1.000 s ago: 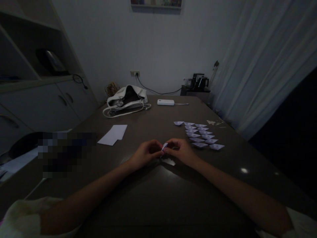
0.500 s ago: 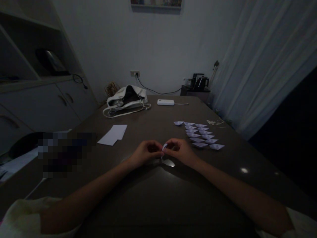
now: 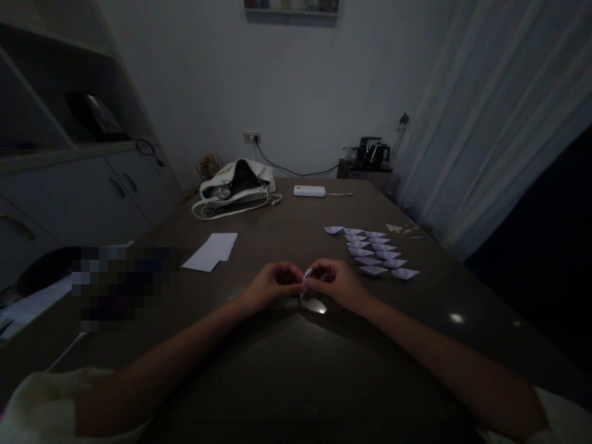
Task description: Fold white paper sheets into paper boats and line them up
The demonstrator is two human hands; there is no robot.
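Observation:
Between my two hands, just above the table, is a small piece of folded white paper (image 3: 307, 275), seen nearly edge-on. The fingers of my left hand (image 3: 276, 282) pinch it from the left. My right hand (image 3: 337, 282) pinches it from the right, thumb and fingers pressed together. Much of the paper is hidden behind the fingertips, so its exact shape is unclear. To the right of my right hand, several folded paper boats (image 3: 371, 269) stand in rows. A few flat sheets of white paper (image 3: 210, 251) lie left of my left hand.
A white handbag (image 3: 238, 185) sits at the back left of the brown table (image 3: 287, 382). A white power bank (image 3: 309, 191) with a short cable lies at the back middle. Small paper scraps (image 3: 401, 228) are near the right edge. A kettle (image 3: 377, 154) stands beyond the table.
Both hands keep hold of the folded paper in almost the same place. The paper's lower end has shifted very slightly; nothing else has visibly moved.

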